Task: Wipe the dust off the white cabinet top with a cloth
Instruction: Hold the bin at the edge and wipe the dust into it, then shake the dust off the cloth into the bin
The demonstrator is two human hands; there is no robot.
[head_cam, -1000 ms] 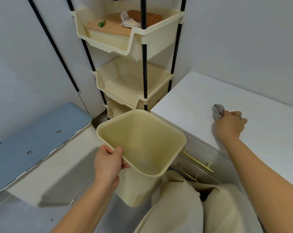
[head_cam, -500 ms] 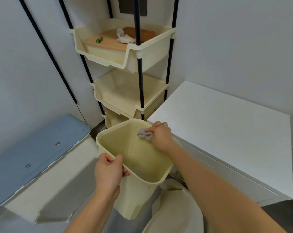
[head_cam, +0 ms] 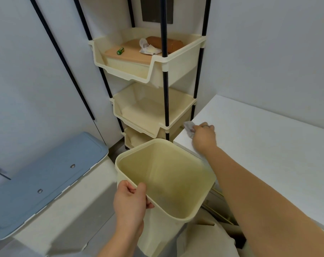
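Wiping the cabinet's near-left corner, bin held alongside.
Left hand [head_cam: 130, 203] fingers clamp the near rim of the cream bin [head_cam: 166, 182]; beyond, right hand [head_cam: 203, 137] clenches a crumpled grey cloth [head_cam: 188, 128] on the white cabinet top [head_cam: 259, 145], its bunched length pointing away toward the shelf rack [head_cam: 148, 75].

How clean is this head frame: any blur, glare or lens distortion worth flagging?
Head view: soft, even indoor light with no hard glare. The wide-angle lens bows the black rack poles and stretches the right forearm. Detail is slightly soft at the edges, as on the blue lid. The right hand with the grey cloth and the left hand on the beige bin read clearly.
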